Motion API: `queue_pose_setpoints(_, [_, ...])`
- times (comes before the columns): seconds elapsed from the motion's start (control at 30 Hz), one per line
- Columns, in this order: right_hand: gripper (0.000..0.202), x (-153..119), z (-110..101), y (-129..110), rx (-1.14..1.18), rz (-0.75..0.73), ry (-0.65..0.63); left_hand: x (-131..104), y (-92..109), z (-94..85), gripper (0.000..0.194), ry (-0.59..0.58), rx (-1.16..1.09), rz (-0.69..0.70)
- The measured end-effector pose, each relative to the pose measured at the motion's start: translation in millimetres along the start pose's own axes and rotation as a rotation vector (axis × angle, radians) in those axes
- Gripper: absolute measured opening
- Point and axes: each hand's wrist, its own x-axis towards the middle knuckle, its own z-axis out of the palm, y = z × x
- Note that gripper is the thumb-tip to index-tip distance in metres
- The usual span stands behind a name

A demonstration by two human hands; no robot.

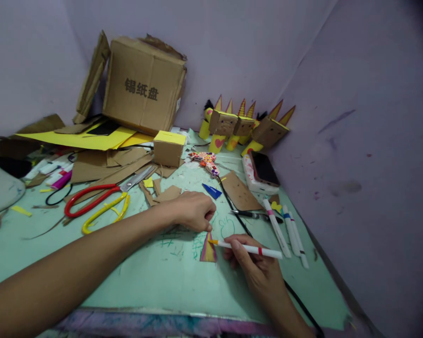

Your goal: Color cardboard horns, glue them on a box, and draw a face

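My right hand (255,267) is closed around a white marker pen (261,250) with an orange tip and a red band. The pen's tip rests on a small paper triangle (208,252), coloured yellow in the middle and purple along its sides, which lies flat on the green tabletop. With its fingers curled, my left hand (195,210) presses the triangle's pointed top down; the fingertips partly cover it. Near the left hand lie a dark blue scrap (212,191) and several cardboard scraps (169,193).
Red-and-yellow-handled scissors (107,195) lie to the left. A cardboard box (144,84), a small yellow-topped box (168,149) and a patterned glue gun (207,162) are behind. Cardboard figures (223,123) stand by the wall. A phone (264,166), capped markers (277,227) and a black cable (299,303) are on the right.
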Motion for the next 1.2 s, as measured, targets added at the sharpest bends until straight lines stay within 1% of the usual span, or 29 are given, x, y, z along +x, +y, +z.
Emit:
queue_pose_setpoints(0.23, [0.035,-2.1,-0.3,0.8,0.063,0.033,-0.052,-0.7,0.1,-0.8,0.014,0.004,0.001,0.007])
queue_pose_setpoints(0.57, [0.030,2.3,1.7,0.5,0.059,0.034,0.026,0.6,0.2,1.0,0.014,-0.002,-0.003,-0.014])
queue_pose_setpoints(0.97, [0.034,0.0,-0.4,3.5,0.046,0.018,0.027,-0.5,0.6,-0.1,0.014,0.005,-0.008,-0.001])
queue_pose_setpoints(1.2, [0.033,2.2,0.9,0.2,0.033,0.009,0.044,0.4,-0.9,0.9,0.013,0.002,-0.018,-0.001])
